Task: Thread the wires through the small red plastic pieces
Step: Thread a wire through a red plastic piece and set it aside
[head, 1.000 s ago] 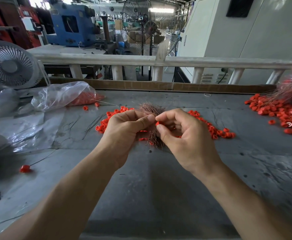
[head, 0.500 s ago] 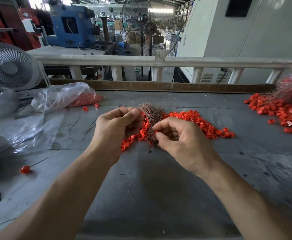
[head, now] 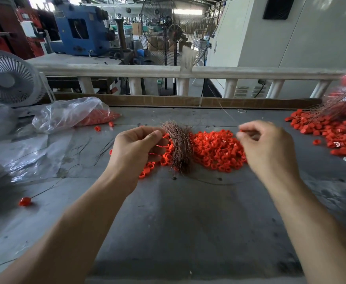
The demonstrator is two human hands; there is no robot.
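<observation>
A pile of small red plastic pieces lies on the grey table in front of me. A curved bundle of thin copper-coloured wires rests on the pile's left side. My left hand hovers just left of the bundle with fingers curled; a glimpse of red shows under its fingers. My right hand is blurred, right of the pile, pinching a small red piece at its fingertips. A thin wire rises from that hand toward the table's back edge.
A second heap of red pieces with threaded wires lies at the right edge. Clear plastic bags holding red pieces sit at the left, a small fan behind them. One threaded red piece lies near left. A railing backs the table.
My hands, close together over the wire bundle a second ago, have parted. The right hand has swung right with a red piece and a wire; the left hand stays by the bundle.
</observation>
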